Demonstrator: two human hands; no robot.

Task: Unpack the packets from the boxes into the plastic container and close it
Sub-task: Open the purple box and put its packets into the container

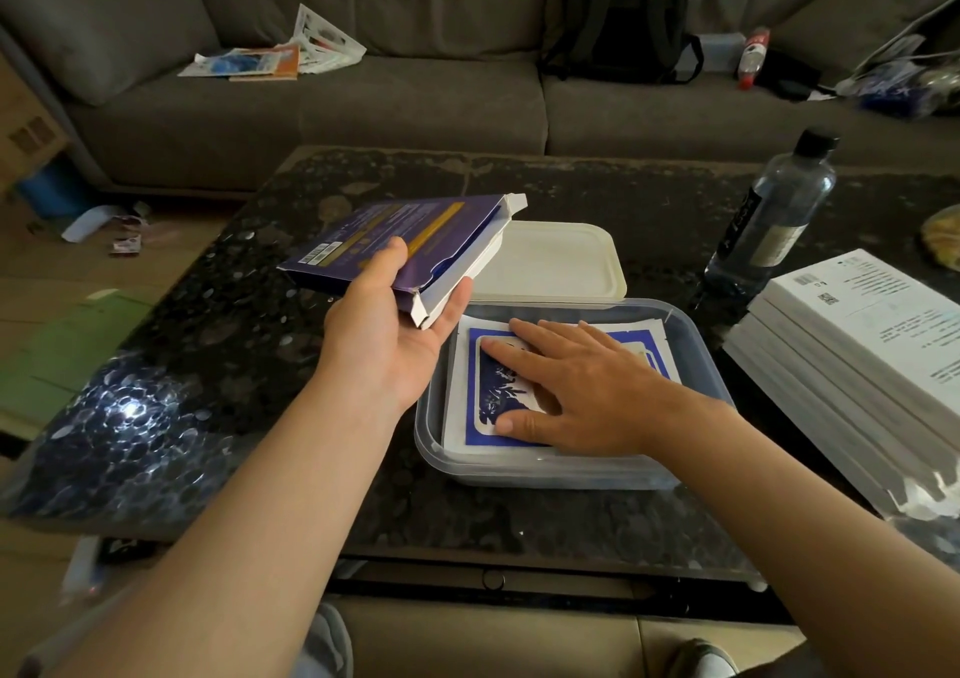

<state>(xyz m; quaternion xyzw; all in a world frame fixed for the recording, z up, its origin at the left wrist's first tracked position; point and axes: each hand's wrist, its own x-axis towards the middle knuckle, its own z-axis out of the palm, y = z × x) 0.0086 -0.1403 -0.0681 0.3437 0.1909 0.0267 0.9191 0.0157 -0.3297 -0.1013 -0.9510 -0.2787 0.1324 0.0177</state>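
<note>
Forearms reach in over the near edge of the tabletop (249,324), as I see them on my feed.

Left hand (387,334): with the thumb on top and the fingers beneath, it grips the purple box (395,233) by its near corner. It holds the box clear of the tabletop and tilted, with the open end and white flaps toward the right. A blue edge shows inside that open end. The box hangs above the left end of the white lid (556,261), just beyond the far-left corner of the plastic container (698,337).

Right hand (582,391): palm down, fingers straight and slightly spread, it presses flat on the top packet (485,391), a white sachet with a blue panel, inside the container. White edges of further packets show beneath it; I cannot tell how many.

The container stands uncovered near the near edge, right of centre, and the lid lies flat just behind it. A stack of white boxes (852,334) sits at the right edge, near the container but apart from it. A water bottle (774,214) stands toward the far right corner.
</note>
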